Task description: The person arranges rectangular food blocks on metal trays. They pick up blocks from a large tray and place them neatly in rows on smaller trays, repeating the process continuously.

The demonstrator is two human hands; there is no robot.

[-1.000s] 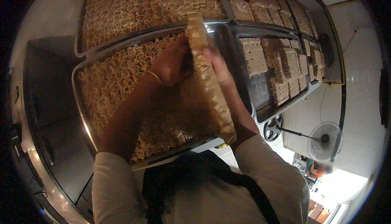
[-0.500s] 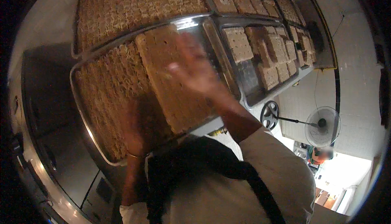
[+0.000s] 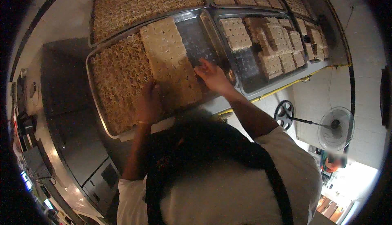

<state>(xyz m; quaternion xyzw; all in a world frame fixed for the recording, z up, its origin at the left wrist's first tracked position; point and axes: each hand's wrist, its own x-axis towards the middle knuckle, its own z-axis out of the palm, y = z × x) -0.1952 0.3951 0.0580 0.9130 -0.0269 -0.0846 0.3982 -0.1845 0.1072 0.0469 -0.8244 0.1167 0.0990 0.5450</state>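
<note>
Alignment of the pale slab (image 3: 165, 41) in the near tray (image 3: 200, 35) seems to be in hand; it is laid flat between the curly-topped rows (image 3: 116, 76) and a bare strip of metal. For any further shift, even, gentle support at both long edges is called for. The right hand (image 3: 213, 78) is held loosely open, its fingers half bent at the slab's right edge. The left hand (image 3: 149, 105) is placed near the left edge; its grip cannot be told in the shadow.
</note>
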